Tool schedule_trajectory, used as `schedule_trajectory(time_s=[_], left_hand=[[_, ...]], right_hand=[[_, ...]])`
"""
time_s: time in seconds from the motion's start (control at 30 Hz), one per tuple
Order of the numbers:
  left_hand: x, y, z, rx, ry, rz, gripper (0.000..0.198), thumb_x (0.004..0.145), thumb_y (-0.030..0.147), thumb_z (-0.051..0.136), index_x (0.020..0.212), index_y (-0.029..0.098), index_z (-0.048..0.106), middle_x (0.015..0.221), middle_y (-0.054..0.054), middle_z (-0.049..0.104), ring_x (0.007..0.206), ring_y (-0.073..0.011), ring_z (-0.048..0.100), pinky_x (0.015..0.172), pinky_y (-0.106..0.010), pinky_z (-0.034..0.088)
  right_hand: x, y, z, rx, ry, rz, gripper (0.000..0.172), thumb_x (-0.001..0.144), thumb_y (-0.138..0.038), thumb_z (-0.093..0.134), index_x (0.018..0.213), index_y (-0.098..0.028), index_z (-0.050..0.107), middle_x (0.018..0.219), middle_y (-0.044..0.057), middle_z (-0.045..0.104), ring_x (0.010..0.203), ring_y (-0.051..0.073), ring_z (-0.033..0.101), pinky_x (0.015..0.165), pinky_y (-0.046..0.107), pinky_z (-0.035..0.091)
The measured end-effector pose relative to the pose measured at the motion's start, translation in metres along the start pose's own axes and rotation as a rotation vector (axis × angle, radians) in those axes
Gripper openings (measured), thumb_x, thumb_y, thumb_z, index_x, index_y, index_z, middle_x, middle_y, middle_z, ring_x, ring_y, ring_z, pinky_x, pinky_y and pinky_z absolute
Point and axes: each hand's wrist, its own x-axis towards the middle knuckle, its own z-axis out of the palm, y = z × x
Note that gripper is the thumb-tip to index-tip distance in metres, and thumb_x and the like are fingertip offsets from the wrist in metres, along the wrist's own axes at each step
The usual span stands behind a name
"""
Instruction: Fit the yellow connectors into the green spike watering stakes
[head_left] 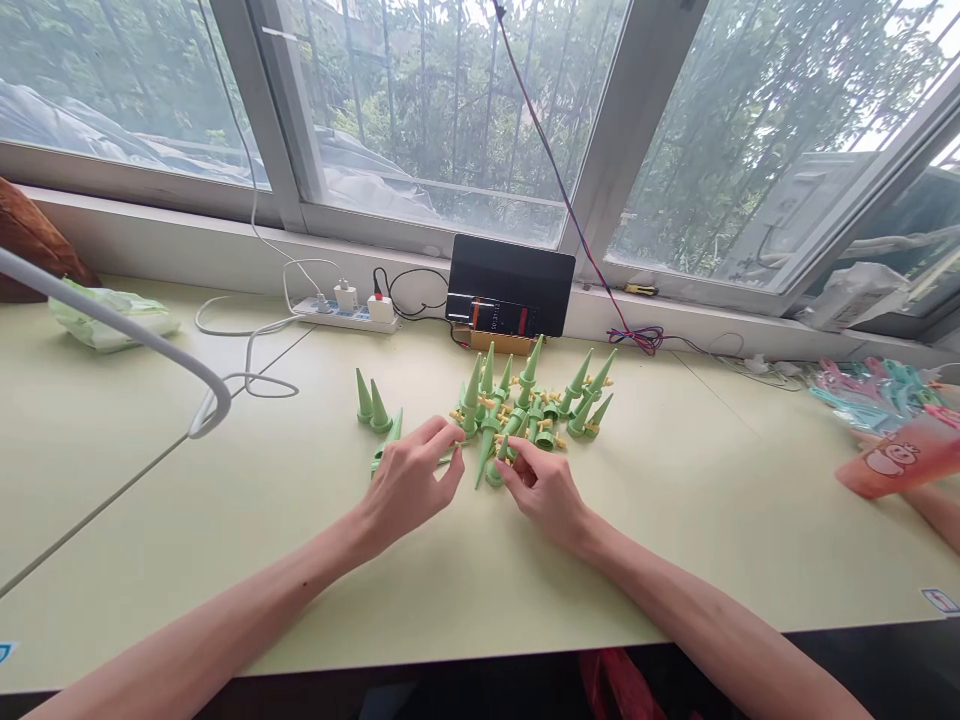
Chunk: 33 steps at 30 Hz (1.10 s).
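A heap of several green plastic cone spikes (pixel 540 400) with small yellow valves lies mid-table. Two more green cones (pixel 371 405) stand upright to its left, and another cone (pixel 386 445) lies tipped by my left hand. My left hand (pixel 412 480) rests at the heap's left edge, fingers curled, fingertips touching a green cone. My right hand (pixel 544 490) is at the heap's front, its fingers pinched on a green cone spike (pixel 491 455) that lies slanted on the table.
Behind the heap a dark tablet (pixel 510 285) leans on the window sill, beside a white power strip (pixel 345 315) with cables (pixel 255 380). A white lamp arm (pixel 112 325) crosses the left. Another person's hand (pixel 930 505) with an orange packet (pixel 900 460) is at the right edge.
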Motion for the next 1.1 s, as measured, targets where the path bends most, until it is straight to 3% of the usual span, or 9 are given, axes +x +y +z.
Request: schedule_trajectory(time_s=[0.1, 0.23, 0.37, 0.5, 0.63, 0.87, 1.1], left_hand=[[0.004, -0.004, -0.001, 0.117, 0.014, 0.004, 0.013, 0.089, 0.012, 0.049, 0.086, 0.018, 0.059, 0.084, -0.004, 0.063, 0.075, -0.0187, 0.058, 0.068, -0.03, 0.046], [0.006, -0.009, 0.001, 0.255, -0.078, -0.026, 0.013, 0.088, 0.014, 0.051, 0.087, 0.017, 0.063, 0.09, -0.008, 0.067, 0.086, -0.026, 0.058, 0.077, -0.039, 0.047], [0.003, -0.013, 0.003, 0.285, -0.18, -0.077, 0.014, 0.09, 0.018, 0.052, 0.086, 0.017, 0.065, 0.091, -0.009, 0.068, 0.09, -0.0277, 0.06, 0.084, -0.043, 0.046], [0.001, -0.016, 0.005, 0.299, -0.273, -0.101, 0.019, 0.093, 0.02, 0.049, 0.084, 0.017, 0.065, 0.088, -0.009, 0.067, 0.088, -0.0273, 0.06, 0.087, -0.044, 0.045], [0.002, -0.016, 0.007, 0.317, -0.327, -0.121, 0.023, 0.095, 0.021, 0.046, 0.081, 0.017, 0.064, 0.086, -0.009, 0.066, 0.087, -0.0272, 0.059, 0.086, -0.044, 0.044], [0.001, -0.016, 0.008, 0.316, -0.363, -0.144, 0.025, 0.096, 0.026, 0.046, 0.08, 0.018, 0.063, 0.089, -0.01, 0.065, 0.088, -0.0286, 0.057, 0.083, -0.044, 0.044], [0.0, -0.022, 0.012, 0.285, -0.348, -0.105, 0.021, 0.095, 0.023, 0.047, 0.08, 0.018, 0.06, 0.089, -0.01, 0.062, 0.086, -0.0285, 0.055, 0.079, -0.043, 0.045]], right_hand=[[0.0, -0.001, 0.0, 0.024, 0.022, 0.011, 0.024, 0.094, -0.028, 0.059, 0.114, -0.016, 0.059, 0.06, -0.006, 0.048, 0.049, 0.01, 0.04, 0.049, 0.023, 0.034], [0.0, -0.005, -0.001, 0.07, 0.098, 0.008, 0.022, 0.093, -0.027, 0.059, 0.112, -0.018, 0.056, 0.059, -0.008, 0.045, 0.046, 0.009, 0.037, 0.046, 0.021, 0.033], [0.001, -0.009, -0.003, 0.126, 0.232, -0.015, 0.006, 0.095, -0.026, 0.054, 0.097, -0.02, 0.053, 0.055, -0.01, 0.038, 0.043, 0.008, 0.034, 0.042, 0.02, 0.031], [0.002, -0.008, -0.004, 0.132, 0.274, -0.062, 0.013, 0.097, -0.024, 0.051, 0.084, -0.021, 0.051, 0.055, -0.007, 0.041, 0.043, 0.008, 0.036, 0.041, 0.02, 0.032], [-0.001, -0.009, -0.002, 0.094, 0.141, -0.158, 0.021, 0.097, -0.025, 0.05, 0.076, -0.021, 0.05, 0.054, -0.006, 0.042, 0.044, 0.008, 0.036, 0.043, 0.021, 0.032], [-0.012, -0.012, 0.006, -0.077, -0.207, -0.332, 0.035, 0.097, -0.024, 0.048, 0.063, -0.02, 0.04, 0.052, -0.005, 0.041, 0.046, 0.008, 0.031, 0.05, 0.024, 0.025], [-0.013, -0.012, 0.008, -0.191, -0.33, -0.346, 0.031, 0.096, -0.021, 0.049, 0.065, -0.019, 0.043, 0.055, -0.004, 0.047, 0.049, 0.009, 0.034, 0.053, 0.024, 0.026]])
